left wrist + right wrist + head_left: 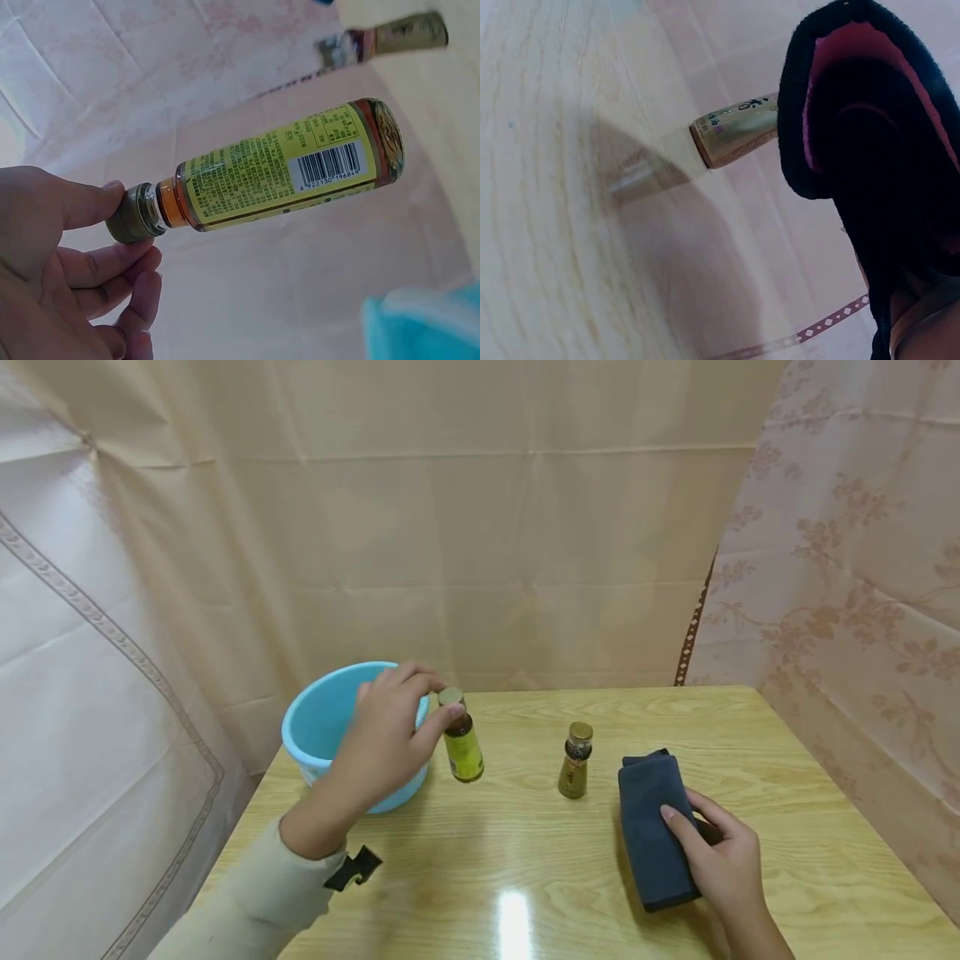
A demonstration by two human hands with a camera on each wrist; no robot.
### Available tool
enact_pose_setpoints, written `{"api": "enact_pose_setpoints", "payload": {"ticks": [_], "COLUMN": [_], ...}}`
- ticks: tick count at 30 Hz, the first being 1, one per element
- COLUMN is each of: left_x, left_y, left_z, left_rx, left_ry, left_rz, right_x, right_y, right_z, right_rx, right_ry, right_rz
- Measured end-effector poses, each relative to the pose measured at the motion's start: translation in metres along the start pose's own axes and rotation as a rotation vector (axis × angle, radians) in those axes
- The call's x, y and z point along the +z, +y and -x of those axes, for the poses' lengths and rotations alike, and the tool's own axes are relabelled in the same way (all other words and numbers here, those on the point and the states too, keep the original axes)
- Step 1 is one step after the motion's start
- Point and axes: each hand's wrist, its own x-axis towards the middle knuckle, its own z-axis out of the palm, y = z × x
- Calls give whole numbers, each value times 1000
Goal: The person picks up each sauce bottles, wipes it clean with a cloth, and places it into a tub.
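left hand (pixel 384 727): fingers clamped on cap (pixel 451 697) of yellow-labelled glass bottle (pixel 464 752), beside blue bucket (pixel 318 718). right hand (pixel 723 856): fingers clamped on dark fabric pouch (pixel 651 835), near gold-capped bottle (pixel 574 768).

PLACE: curtained-off nook, home-like, wider room hidden | SIDES: creased beige drape (pixel 480 527) behind, white drape (pixel 67 710) with patterned trim (pixel 112 631) at left, floral drape (pixel 862 568) at right | FURNITURE: glossy wood-grain surface (pixel 525 835) | GOODS: everyday household kind, blue bucket (pixel 405 793), green-label bottle (pixel 465 755), gold-label bottle (pixel 573 777)
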Motion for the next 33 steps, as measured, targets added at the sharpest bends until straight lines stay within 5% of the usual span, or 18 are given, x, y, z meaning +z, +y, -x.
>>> {"api": "enact_pose_setpoints", "payload": {"ticks": [19,33], "left_x": [-70,-87], "left_y": [-39,-71], "left_z": [-39,-66], "left_rx": [-168,-252], "left_ry": [-21,-211], "left_rz": [-82,-208], "right_x": [2,5], "right_y": [2,5], "right_z": [1,3], "right_rx": [61,-27], "right_ry": [6,-14], "right_rz": [-20,38]}}
